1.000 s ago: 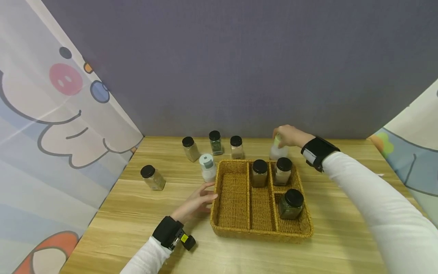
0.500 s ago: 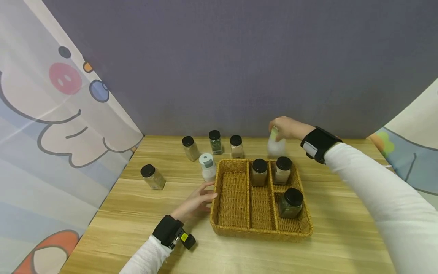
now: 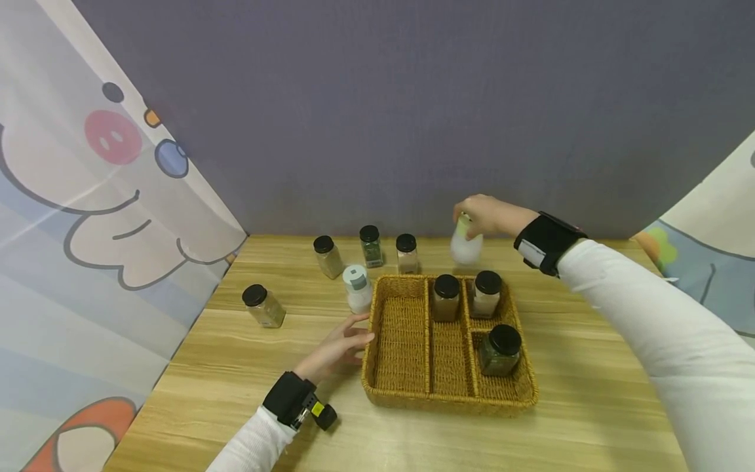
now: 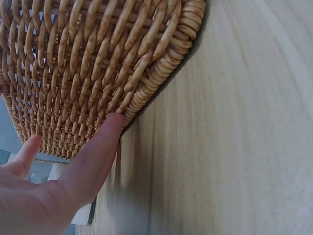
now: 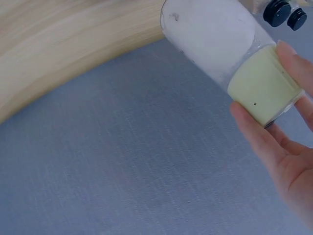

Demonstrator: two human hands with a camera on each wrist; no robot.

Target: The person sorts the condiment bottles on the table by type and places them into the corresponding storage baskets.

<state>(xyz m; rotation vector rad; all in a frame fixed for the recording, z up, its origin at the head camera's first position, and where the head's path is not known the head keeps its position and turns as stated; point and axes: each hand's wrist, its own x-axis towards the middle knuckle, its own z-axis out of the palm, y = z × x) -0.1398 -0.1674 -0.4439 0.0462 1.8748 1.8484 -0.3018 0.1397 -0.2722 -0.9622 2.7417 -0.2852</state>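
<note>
My right hand (image 3: 485, 213) pinches a clear bottle of white powder (image 3: 466, 250) by its pale green cap (image 5: 261, 88). The bottle tilts slightly, behind the back edge of a compartmented wicker basket (image 3: 451, 404). In the right wrist view, thumb and fingers lie around the cap. My left hand (image 3: 336, 347) touches the basket's left side; in the left wrist view its extended fingers (image 4: 98, 152) meet the woven wall (image 4: 88, 63). Inside the basket stand a brown spice jar (image 3: 446, 308), a pale spice jar (image 3: 486, 303) and a dark green spice jar (image 3: 499, 357), all with black lids.
A white bottle with a grey-green cap (image 3: 358, 295) stands close to the basket's back left corner. Several black-lidded jars stand beyond, including a green one (image 3: 372, 252); another jar (image 3: 268, 311) is farther left. A grey partition (image 3: 413, 131) rises behind the wooden table (image 3: 224, 367).
My right hand has raised the green-capped bottle slightly and carried it to the left behind the basket. The left hand and the basket have stayed practically still.
</note>
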